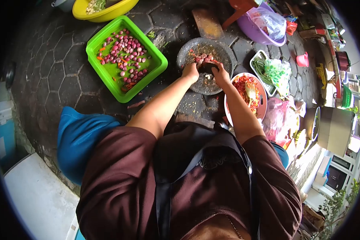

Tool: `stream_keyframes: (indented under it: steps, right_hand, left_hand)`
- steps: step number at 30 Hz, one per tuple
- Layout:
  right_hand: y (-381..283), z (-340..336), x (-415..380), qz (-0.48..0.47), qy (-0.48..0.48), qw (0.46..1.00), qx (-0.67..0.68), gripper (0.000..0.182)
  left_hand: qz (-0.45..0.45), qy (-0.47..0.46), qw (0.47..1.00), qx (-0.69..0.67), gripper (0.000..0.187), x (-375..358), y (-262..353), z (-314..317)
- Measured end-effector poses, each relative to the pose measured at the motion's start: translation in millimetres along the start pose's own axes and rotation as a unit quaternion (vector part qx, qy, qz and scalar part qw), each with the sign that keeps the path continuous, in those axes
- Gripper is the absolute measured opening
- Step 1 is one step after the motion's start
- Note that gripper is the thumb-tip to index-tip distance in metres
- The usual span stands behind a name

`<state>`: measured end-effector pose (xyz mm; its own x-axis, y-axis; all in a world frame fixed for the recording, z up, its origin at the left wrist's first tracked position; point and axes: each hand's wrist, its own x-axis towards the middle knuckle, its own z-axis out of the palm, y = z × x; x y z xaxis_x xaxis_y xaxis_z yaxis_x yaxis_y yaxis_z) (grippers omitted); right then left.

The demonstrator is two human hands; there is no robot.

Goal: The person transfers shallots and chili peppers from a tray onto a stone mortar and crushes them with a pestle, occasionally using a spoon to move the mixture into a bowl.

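A round grey stone mortar [184, 54] stands on the paving in front of me, with crushed bits around its inner wall. Both hands reach into it. My left hand [191, 72] is at the near left part of the bowl, fingers curled inward. Opposite it, my right hand [220, 75] is bent with thumb and fingers closed around something dark. Reddish shallots [204, 58] lie by the fingertips of both hands. Several pale cloves [208, 76] rest in the bowl below them. I cannot tell exactly what the closed fingers hold.
On the left is a green tray [122, 94] of shallots, with a yellow basin [108, 16] behind. By my right forearm sits a pink bowl [263, 102] of cut red chillies. Farther right are a white tray [253, 64], a purple basin [252, 30] and plastic bags [278, 116].
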<state>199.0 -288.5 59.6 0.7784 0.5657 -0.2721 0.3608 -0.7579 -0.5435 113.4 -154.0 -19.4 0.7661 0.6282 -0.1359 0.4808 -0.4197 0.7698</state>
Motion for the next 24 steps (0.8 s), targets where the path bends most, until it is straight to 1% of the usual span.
stream_keyframes:
  steps: [2, 3, 4, 5, 6, 8, 10, 12, 13, 14, 16, 17, 18, 20, 21, 22, 24]
  right_hand:
    - [7.0, -5.9, 2.8, 0.000, 0.050, 0.998, 0.031, 0.040]
    - [-1.0, -9.9, -6.9, -0.009, 0.072, 0.997, 0.028, 0.040]
    - [-14.5, -14.5, -17.9, -0.017, 0.094, 0.995, 0.025, 0.040]
    - [-21.8, -11.9, -23.5, 0.012, 0.094, 0.995, -0.035, 0.039]
    - [-31.1, -8.2, -28.5, 0.036, 0.068, 0.992, -0.100, 0.041]
    - [-19.4, 16.2, -26.2, 0.054, -0.005, 0.984, -0.170, 0.046]
    - [-3.5, 25.9, -9.1, 0.057, 0.014, 0.986, -0.154, 0.048]
    - [15.5, 15.5, 14.0, 0.030, 0.020, 0.998, -0.050, 0.048]
    - [12.8, 0.7, 13.9, 0.031, 0.005, 0.999, -0.009, 0.047]
    - [15.8, -4.4, 14.5, 0.030, 0.026, 0.999, 0.010, 0.045]
    - [8.0, -18.1, 4.5, 0.087, 0.030, 0.992, 0.082, 0.042]
    - [0.8, -24.1, -6.0, 0.059, 0.059, 0.994, 0.064, 0.041]
    - [1.4, -21.8, -10.4, 0.061, 0.058, 0.994, 0.064, 0.041]
    - [2.9, -17.6, -16.4, 0.039, 0.077, 0.996, 0.038, 0.041]
    - [3.7, -13.4, -17.7, 0.023, 0.074, 0.997, 0.030, 0.041]
    - [4.0, -8.8, -19.8, 0.029, 0.068, 0.997, 0.026, 0.042]
    - [0.4, -4.8, -24.1, 0.037, 0.060, 0.997, 0.010, 0.043]
  left_hand:
    - [0.006, -0.036, 0.999, 0.003, 0.011, -2.7, 3.4, 0.7]
    - [-0.015, -0.077, 0.997, 0.011, 0.032, -7.1, 18.6, -12.0]
    - [-0.059, -0.085, 0.993, -0.059, 0.040, -12.8, 33.6, -24.6]
    - [-0.078, -0.092, 0.988, -0.101, 0.043, -16.3, 42.1, -32.0]
    - [-0.095, -0.098, 0.980, -0.143, 0.046, -16.8, 47.3, -34.4]
    - [-0.033, -0.105, 0.994, -0.025, 0.043, -12.6, 40.4, -23.2]
    - [-0.036, -0.106, 0.994, -0.015, 0.040, -7.3, 40.0, -20.4]
    - [-0.073, -0.104, 0.992, 0.009, 0.038, -10.5, 43.2, -21.5]
    - [-0.046, -0.114, 0.992, 0.011, 0.036, -0.6, 29.5, -6.8]
    - [-0.044, -0.112, 0.993, 0.009, 0.036, 12.5, 19.1, 9.0]
    - [-0.061, -0.119, 0.984, -0.115, 0.034, 20.4, 6.7, 25.7]
    - [-0.055, -0.112, 0.976, -0.178, 0.028, 24.6, 0.8, 31.2]
    - [0.027, -0.080, 0.994, -0.067, 0.019, 12.4, 19.1, 0.1]
    - [0.020, -0.042, 0.992, -0.116, 0.012, 17.3, 15.8, -6.2]
    - [0.007, 0.018, 0.990, -0.136, 0.011, 20.6, 14.3, -6.3]
    - [-0.003, 0.029, 0.995, -0.094, 0.012, 23.8, 11.2, -8.0]
    - [-0.028, 0.025, 0.992, -0.124, 0.012, 33.0, 3.2, -14.5]
